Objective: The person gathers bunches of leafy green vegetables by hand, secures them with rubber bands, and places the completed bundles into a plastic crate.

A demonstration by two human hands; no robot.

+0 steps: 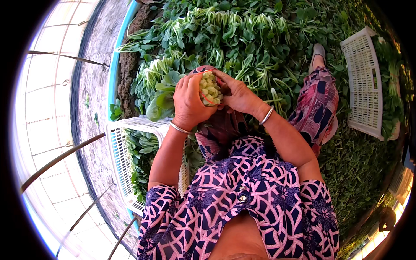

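A bundle of leafy greens is held between both hands above my knee, its pale cut stem ends facing up and its leaves pointing to the left. A thin red tie runs around the stem ends. My left hand grips the right side of the bundle near the tie, its fingertips partly hidden. My right hand wraps around the left side, fingers over the stems. Each wrist wears a silver bangle. Rows of picked greens lie on the ground in front, many with pale stems showing.
A white plastic crate with greens inside stands close on the left, beside a light blue edging strip. Another white crate with greens is at the far right. Dark curved rods cross the far left before translucent sheeting.
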